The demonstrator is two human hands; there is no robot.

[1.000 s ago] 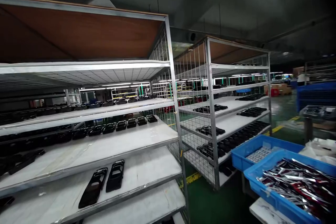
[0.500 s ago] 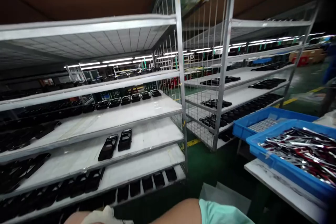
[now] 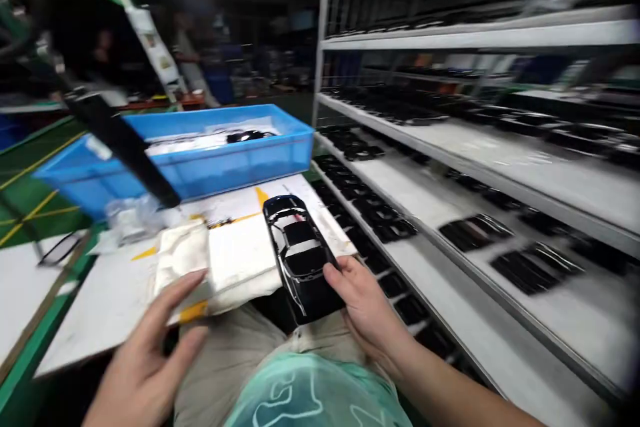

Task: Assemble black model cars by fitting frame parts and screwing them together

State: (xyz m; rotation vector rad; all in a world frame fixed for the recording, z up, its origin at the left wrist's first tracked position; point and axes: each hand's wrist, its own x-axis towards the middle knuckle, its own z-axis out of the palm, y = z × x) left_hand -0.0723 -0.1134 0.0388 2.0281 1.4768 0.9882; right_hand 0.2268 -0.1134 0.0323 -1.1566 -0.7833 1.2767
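My right hand [image 3: 367, 310] grips a glossy black model car body [image 3: 300, 257] by its near end, over my lap. My left hand [image 3: 150, 353] hovers open with fingers spread, its tips at the edge of a white cloth [image 3: 183, 257] that lies on the white worktable [image 3: 90, 307]. A pale green shirt and beige trousers show below.
A blue bin [image 3: 200, 157] with white sheets and a dark part stands at the back of the table. A black bar [image 3: 117, 140] slants across the left. Metal shelves [image 3: 500, 193] on the right carry rows of black parts. People stand blurred in the far background.
The view swung from the shelving rack and blue bins down and left to my lap and the worktable. Both hands have come into view, the right one holding the black car body.
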